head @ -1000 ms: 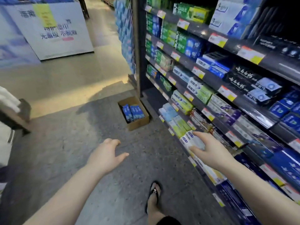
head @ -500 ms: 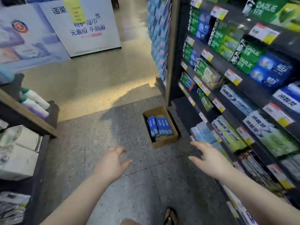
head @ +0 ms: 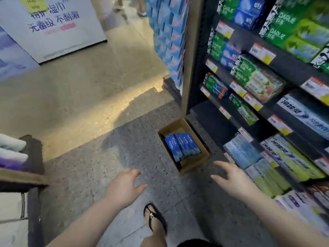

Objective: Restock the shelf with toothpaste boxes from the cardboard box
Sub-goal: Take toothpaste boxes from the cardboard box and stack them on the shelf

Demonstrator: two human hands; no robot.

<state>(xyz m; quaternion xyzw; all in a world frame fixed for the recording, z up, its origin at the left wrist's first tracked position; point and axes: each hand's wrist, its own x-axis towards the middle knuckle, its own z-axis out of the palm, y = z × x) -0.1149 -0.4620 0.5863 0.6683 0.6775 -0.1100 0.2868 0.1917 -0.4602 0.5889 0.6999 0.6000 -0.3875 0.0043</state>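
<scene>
Brown cardboard box (head: 195, 164) sits on the grey floor (head: 85, 175), just off the middle of the head view at 5 o'clock. It is right by the bottom of the shelf (head: 284, 63), which fills the 3 o'clock side. Blue toothpaste boxes (head: 182, 147) lie side by side inside it.

The left hand (head: 124, 186) is at 8 o'clock from the box, with loose, spread fingers (head: 132, 172) that hold nothing. The right hand (head: 233, 180) is at 4 o'clock from the box, fingers straight, holding nothing. A foot in a black sandal (head: 154, 218) stands at 6 o'clock.
</scene>
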